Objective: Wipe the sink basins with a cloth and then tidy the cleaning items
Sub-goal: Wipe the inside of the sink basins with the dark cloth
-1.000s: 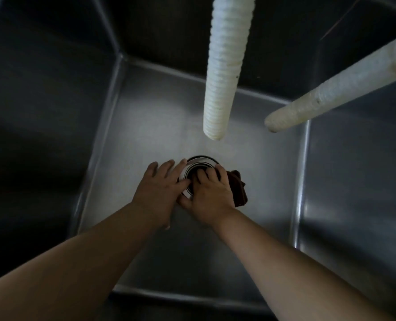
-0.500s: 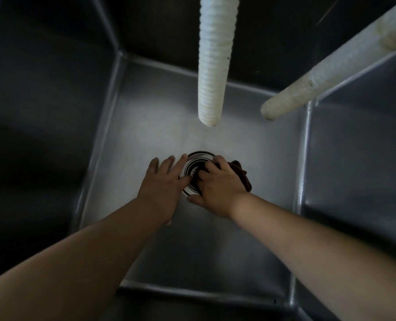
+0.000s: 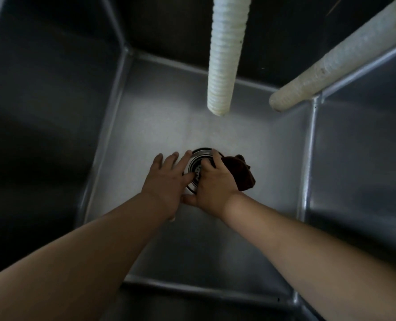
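Note:
I look down into a deep steel sink basin (image 3: 146, 126). At the middle of its floor sits a round metal drain strainer (image 3: 198, 159). My right hand (image 3: 212, 186) grips a dark red-brown cloth (image 3: 241, 173), which bunches out to the right of the hand, and its fingers curl over the strainer. My left hand (image 3: 165, 179) lies flat on the basin floor with straight, spread fingers, its fingertips touching the strainer's left rim. Both hands hide much of the strainer.
Two white corrugated hoses hang into the basin: one (image 3: 224, 56) straight down over the far floor, the other (image 3: 331, 63) slanting in from the upper right. Steel walls enclose the basin on all sides, with a divider wall (image 3: 310, 147) at the right.
My right hand with the cloth has shifted slightly right and turned over the strainer, showing more cloth. My left hand stays flat by the rim. The camera view has tilted a little.

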`<action>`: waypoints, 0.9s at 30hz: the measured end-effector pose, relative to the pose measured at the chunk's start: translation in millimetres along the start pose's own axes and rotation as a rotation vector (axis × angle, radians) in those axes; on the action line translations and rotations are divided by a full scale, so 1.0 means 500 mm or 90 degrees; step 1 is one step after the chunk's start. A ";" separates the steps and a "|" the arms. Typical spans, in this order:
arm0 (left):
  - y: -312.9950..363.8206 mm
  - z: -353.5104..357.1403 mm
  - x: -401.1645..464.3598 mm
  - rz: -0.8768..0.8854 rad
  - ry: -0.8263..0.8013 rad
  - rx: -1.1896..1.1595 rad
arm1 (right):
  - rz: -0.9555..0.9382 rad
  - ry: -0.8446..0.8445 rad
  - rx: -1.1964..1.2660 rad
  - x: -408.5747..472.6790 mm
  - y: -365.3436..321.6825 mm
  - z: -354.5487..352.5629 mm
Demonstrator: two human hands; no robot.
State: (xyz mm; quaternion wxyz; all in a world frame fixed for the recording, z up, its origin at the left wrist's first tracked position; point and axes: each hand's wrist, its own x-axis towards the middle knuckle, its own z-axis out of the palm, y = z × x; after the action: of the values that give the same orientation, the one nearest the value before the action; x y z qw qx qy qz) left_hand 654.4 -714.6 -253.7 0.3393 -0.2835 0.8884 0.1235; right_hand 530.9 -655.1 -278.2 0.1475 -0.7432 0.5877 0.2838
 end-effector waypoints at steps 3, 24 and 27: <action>-0.002 0.002 0.002 -0.001 0.000 -0.001 | 0.023 0.069 0.112 -0.006 0.004 0.011; 0.005 0.017 0.002 -0.016 0.031 -0.008 | 0.114 0.228 0.198 -0.185 0.043 0.172; 0.003 0.020 0.006 -0.025 0.031 -0.016 | 0.215 0.237 0.215 -0.107 0.106 0.138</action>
State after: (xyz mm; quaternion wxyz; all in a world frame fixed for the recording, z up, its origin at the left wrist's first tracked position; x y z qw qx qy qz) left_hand 657.1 -710.4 -263.2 0.3160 -0.3079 0.8892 0.1212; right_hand 455.1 -588.8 -295.5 0.1098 -0.6389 0.7589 0.0616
